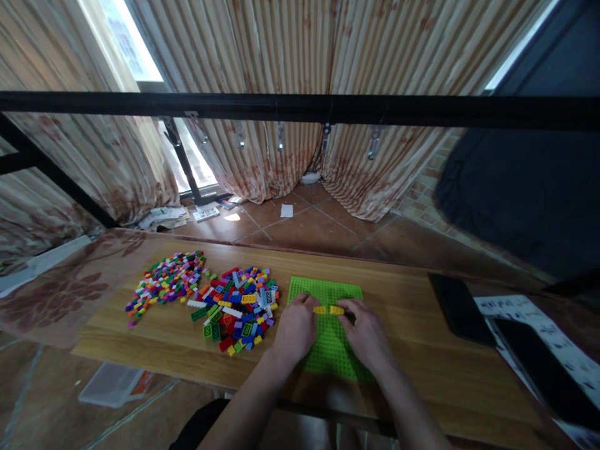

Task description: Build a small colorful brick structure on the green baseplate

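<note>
Grip of the left hand (296,326) is closed, thumb and fingers pinching one yellow brick (319,310); grip of the right hand (367,331) is likewise closed on a second yellow brick (336,310), the two held apart by a narrow gap over the green baseplate (330,353). Baseplate is straight-edged, densely studded, flat on the wood-grained worktop (407,319). To its left lie two loose multicoloured plastic heaps: larger bricks (239,306), many rectangular and studded, and beyond them tiny pieces (171,278).
</note>
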Motion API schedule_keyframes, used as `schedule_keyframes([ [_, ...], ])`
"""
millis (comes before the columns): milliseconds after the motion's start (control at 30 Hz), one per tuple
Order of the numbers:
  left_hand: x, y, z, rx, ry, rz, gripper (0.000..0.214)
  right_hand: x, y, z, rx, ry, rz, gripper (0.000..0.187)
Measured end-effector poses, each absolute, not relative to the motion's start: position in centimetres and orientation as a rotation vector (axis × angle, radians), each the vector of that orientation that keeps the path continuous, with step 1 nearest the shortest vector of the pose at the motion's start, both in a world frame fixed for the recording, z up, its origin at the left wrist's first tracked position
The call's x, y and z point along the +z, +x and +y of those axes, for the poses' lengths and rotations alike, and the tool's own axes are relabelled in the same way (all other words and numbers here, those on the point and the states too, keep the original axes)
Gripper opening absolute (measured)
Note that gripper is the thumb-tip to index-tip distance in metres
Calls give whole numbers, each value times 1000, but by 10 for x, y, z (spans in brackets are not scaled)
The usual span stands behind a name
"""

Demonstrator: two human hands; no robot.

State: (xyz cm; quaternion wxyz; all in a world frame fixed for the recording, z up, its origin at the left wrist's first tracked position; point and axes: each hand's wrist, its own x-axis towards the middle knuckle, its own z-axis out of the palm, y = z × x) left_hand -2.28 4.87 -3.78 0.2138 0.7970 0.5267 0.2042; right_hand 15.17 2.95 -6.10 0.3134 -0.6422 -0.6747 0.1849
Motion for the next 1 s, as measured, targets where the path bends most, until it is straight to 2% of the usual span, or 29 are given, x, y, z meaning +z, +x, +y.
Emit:
schedule_keyframes([
  [633,-41,-20,57,581,2155,1473,30,-60,146,33,463,-1618,-1825,18],
  [1000,-42,-20,60,580,2162,1491,33,-59,143,34,483,-1567,-1751,20],
])
